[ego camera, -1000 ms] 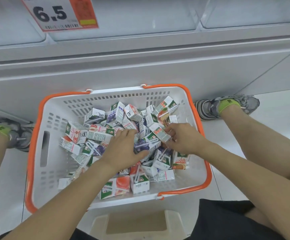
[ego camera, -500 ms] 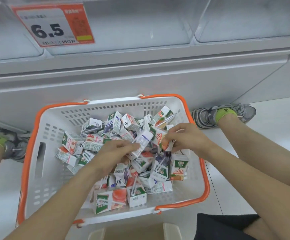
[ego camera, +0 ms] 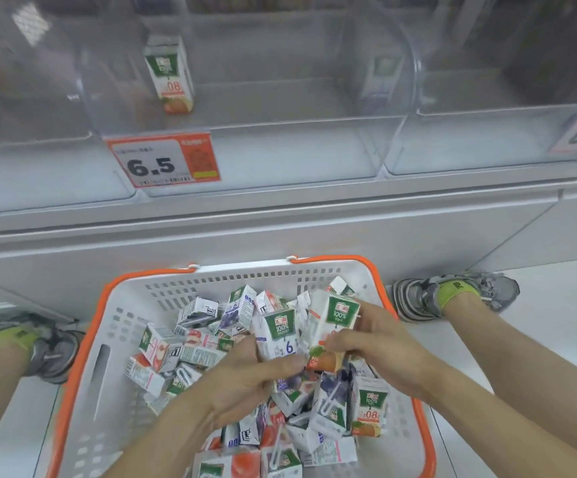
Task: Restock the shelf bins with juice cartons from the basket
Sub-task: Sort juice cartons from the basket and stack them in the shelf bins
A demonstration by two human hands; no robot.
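A small purple-printed juice carton is gripped by the left hand, an orange-printed carton by the right hand; both are probably light, stiff-sided and best held across flat faces.

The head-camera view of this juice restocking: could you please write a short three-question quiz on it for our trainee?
1. True or false: the left hand and the right hand each hold a juice carton above the basket.
2. Which carton does the right hand hold? A) the orange-bottomed carton B) the purple-printed carton C) none
3. Fill in: the price tag on the clear shelf bin reads ___.

Key: 1 true. 2 A; the left hand holds the purple-printed one. 3 6.5; behind that tag, one orange carton stands upright in the bin.
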